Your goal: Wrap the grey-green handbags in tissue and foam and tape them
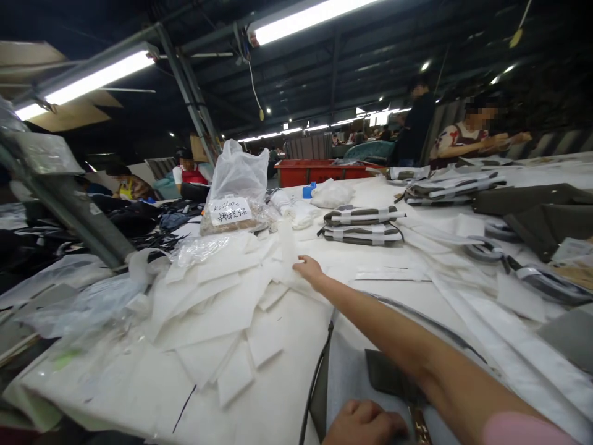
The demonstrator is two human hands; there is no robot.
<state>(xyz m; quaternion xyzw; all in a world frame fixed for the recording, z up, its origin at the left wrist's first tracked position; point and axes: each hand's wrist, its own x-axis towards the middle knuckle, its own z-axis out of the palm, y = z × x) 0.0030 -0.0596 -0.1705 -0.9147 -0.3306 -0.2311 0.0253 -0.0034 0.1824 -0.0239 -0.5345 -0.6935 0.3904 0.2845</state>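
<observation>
My right hand [308, 271] reaches out over the white table, thumb and fingers closed at the edge of a translucent white strip [286, 241] that stands up from the pile. My left hand [365, 424] is at the bottom edge with its fingers curled, on a grey fabric panel [345, 371] with dark edging; whatever is under those fingers is hidden. A dark olive flap [386, 372] lies on the panel beneath my right forearm. Loose white sheets [208, 306] are spread left of my right hand.
A labelled clear bag [231, 213] stands behind the sheets. Strapped dark bundles [364, 225] lie further right, with more folded pieces [454, 185] beyond. A slanted metal post [74, 204] rises at left. A red bin [324, 173] and several people are behind the table.
</observation>
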